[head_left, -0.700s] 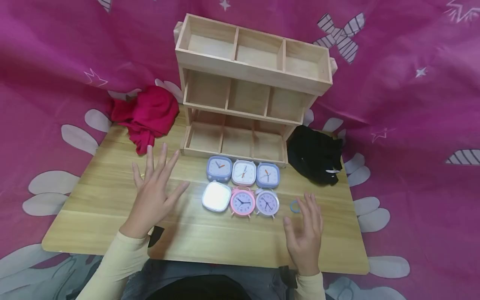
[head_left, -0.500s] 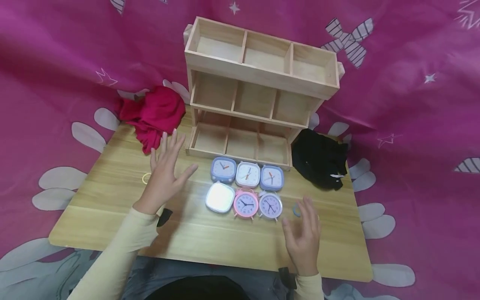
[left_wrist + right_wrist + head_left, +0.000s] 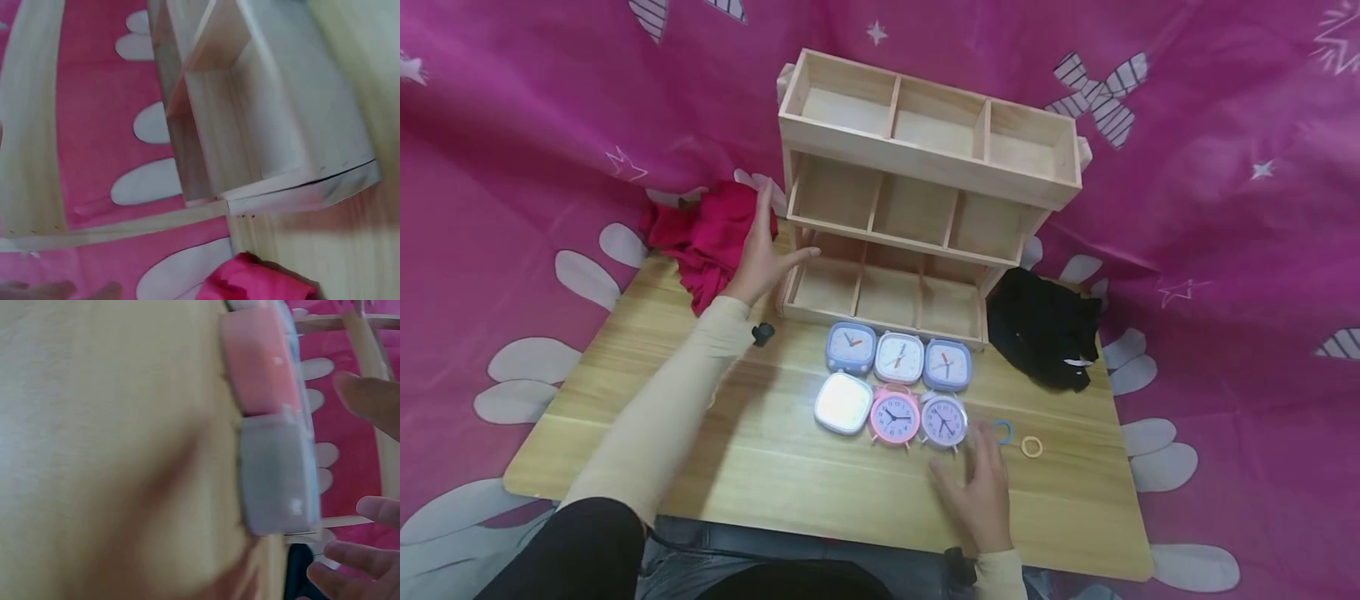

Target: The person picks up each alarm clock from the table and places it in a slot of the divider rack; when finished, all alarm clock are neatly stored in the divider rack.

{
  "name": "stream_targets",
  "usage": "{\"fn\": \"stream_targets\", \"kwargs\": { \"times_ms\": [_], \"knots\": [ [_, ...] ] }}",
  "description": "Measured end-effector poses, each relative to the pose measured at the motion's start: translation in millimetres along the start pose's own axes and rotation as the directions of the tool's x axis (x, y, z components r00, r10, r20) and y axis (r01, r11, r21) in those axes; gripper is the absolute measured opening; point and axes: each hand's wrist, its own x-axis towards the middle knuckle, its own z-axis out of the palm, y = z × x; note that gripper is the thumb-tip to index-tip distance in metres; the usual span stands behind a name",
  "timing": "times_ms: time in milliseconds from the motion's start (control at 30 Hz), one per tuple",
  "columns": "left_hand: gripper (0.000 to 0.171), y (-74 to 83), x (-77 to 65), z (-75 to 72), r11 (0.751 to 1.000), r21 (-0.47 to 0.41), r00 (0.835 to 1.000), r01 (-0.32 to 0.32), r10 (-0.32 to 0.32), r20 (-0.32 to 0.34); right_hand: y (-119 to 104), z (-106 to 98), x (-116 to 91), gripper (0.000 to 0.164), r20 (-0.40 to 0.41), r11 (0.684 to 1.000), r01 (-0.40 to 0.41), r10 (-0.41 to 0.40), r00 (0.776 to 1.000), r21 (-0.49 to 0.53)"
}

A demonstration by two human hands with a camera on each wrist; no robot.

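My left hand (image 3: 760, 265) reaches forward beside the left end of a three-tier wooden shelf (image 3: 928, 158), fingers straight and thumb spread toward the lowest tier. Whether it touches the wood I cannot tell. In the left wrist view, blurred fingers (image 3: 56, 291) show at the lower edge near the shelf. My right hand (image 3: 981, 492) hovers, fingers extended and holding nothing, just in front of a lavender round alarm clock (image 3: 943, 421). Next to that stand a pink alarm clock (image 3: 895, 418) and a white square one (image 3: 843, 403) whose face is lost in glare.
Behind them, against the shelf's front, sit a blue square clock (image 3: 851, 347), a white one (image 3: 898, 357) and another blue one (image 3: 947, 364). Red cloth (image 3: 718, 237) lies left, black cloth (image 3: 1045, 325) right. A blue ring (image 3: 1003, 432) and yellow ring (image 3: 1032, 447) lie rightward.
My left hand has moved forward from the table's left side to the shelf's left end. The right hand has shifted a little left and down, uncovering the rings. The view has tilted slightly.
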Motion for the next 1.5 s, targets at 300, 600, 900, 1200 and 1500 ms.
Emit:
{"fn": "stream_targets", "kwargs": {
  "times_ms": [300,600,900,1200,1500],
  "knots": [
    [0.134,-12.9,41.7,2.8,0.991,-0.128,0.998,0.034,-0.028,0.048,13,21,3,0.100,0.075,0.998,-0.026,0.021,0.997,0.060],
    [0.123,-15.9,49.2,9.5,0.967,-0.253,1.000,0.015,-0.009,0.028,18,29,14,0.087,0.049,0.998,-0.017,0.014,0.999,0.066],
    [0.119,-16.4,50.8,8.7,0.969,-0.245,1.000,0.007,0.000,0.030,20,36,31,0.082,0.041,1.000,0.010,-0.011,0.999,0.018],
    [0.119,-14.9,52.1,9.6,0.971,-0.240,0.999,-0.006,0.014,0.032,19,30,36,0.083,0.016,0.999,-0.003,0.002,1.000,0.039],
    [0.118,-15.0,50.3,9.6,0.971,-0.238,0.999,-0.018,0.025,0.028,21,23,22,0.077,-0.046,0.994,-0.069,0.073,0.996,0.087]
  ]
}}
